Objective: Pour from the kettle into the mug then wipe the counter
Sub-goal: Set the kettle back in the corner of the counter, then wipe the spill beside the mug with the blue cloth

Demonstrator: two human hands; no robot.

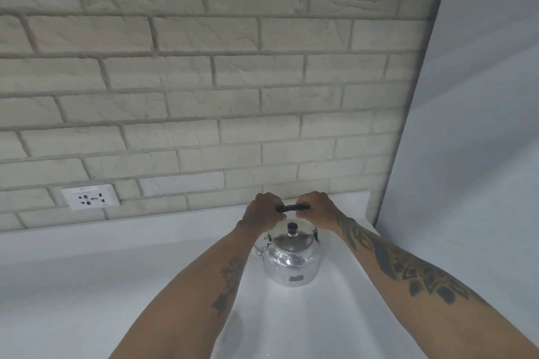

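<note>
A shiny metal kettle (290, 259) with a dark lid knob stands upright on the white counter (87, 285), near the back wall. Its black top handle (292, 207) is raised above the lid. My left hand (262, 211) grips the handle's left end and my right hand (316, 208) grips its right end. The spout points left, partly hidden behind my left forearm. No mug or cloth is in view.
A pale brick wall (204, 81) rises behind the counter, with a white power socket (90, 197) low on the left. A plain white side panel (481, 125) closes off the right. Counter surface stretches to the left of the kettle.
</note>
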